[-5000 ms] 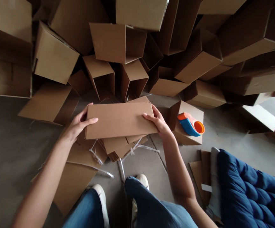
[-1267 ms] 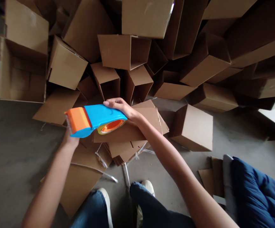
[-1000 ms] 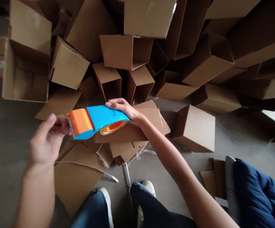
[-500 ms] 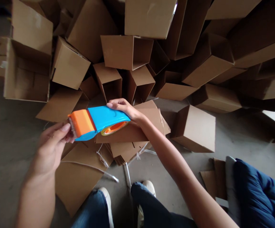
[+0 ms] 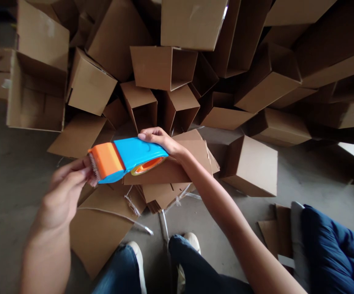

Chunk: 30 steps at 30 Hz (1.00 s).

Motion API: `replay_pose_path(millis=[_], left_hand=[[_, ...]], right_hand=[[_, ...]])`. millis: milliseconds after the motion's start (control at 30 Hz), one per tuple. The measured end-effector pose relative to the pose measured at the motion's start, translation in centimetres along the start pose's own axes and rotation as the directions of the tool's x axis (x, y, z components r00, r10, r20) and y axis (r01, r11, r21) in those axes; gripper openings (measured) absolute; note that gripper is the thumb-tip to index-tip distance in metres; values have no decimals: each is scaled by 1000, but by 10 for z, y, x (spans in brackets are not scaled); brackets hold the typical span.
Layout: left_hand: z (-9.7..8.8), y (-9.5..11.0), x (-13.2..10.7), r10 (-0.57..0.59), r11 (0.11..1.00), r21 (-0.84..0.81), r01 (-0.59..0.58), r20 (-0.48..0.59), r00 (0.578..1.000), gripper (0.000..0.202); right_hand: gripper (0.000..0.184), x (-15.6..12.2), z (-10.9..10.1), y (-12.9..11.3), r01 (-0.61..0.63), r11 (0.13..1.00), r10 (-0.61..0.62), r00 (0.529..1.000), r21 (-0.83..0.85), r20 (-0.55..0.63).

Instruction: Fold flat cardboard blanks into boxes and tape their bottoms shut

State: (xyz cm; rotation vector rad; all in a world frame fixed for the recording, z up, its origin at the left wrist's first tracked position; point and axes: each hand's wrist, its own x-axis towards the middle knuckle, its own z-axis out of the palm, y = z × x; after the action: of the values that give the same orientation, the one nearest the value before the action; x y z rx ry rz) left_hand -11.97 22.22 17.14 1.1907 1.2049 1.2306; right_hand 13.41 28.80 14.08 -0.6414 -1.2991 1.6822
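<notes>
My right hand grips the handle end of a blue and orange tape dispenser, held level above a flat stack of folded cardboard on the floor. My left hand is raised at the dispenser's orange cutter end, fingertips pinched together against the serrated edge; whatever is between them is too small to make out. Both my forearms reach in from below.
A tall heap of assembled brown boxes fills the back. One closed box stands right of the flat stack. Loose cardboard sheets and plastic strapping lie by my shoes. A blue cushion is at lower right.
Five seconds ago both hands held a flat cardboard sheet and the dispenser sat on the right box. Now my right hand holds the dispenser and my left has come to its cutter end.
</notes>
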Motion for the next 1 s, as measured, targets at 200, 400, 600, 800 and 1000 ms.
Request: replay_pose_path(millis=[200, 400, 600, 800, 1000], left_hand=[[2, 0, 4, 26, 999, 18, -27, 37, 999, 14], [3, -2, 6, 1, 995, 96, -4, 36, 999, 13], [0, -7, 7, -120, 982, 137, 128, -68, 990, 12], [-9, -12, 17, -131, 979, 154, 133, -23, 991, 14], [-4, -9, 23, -114, 980, 160, 121, -51, 992, 5]], right_hand=[[59, -1, 0, -1, 6, 1000, -6, 1000, 13, 0], [58, -1, 0, 1, 24, 999, -24, 1000, 25, -2], [59, -2, 0, 0, 25, 1000, -25, 1000, 5, 18], [60, -1, -1, -1, 41, 998, -40, 999, -42, 18], [56, 1, -5, 1, 38, 993, -36, 999, -109, 13]])
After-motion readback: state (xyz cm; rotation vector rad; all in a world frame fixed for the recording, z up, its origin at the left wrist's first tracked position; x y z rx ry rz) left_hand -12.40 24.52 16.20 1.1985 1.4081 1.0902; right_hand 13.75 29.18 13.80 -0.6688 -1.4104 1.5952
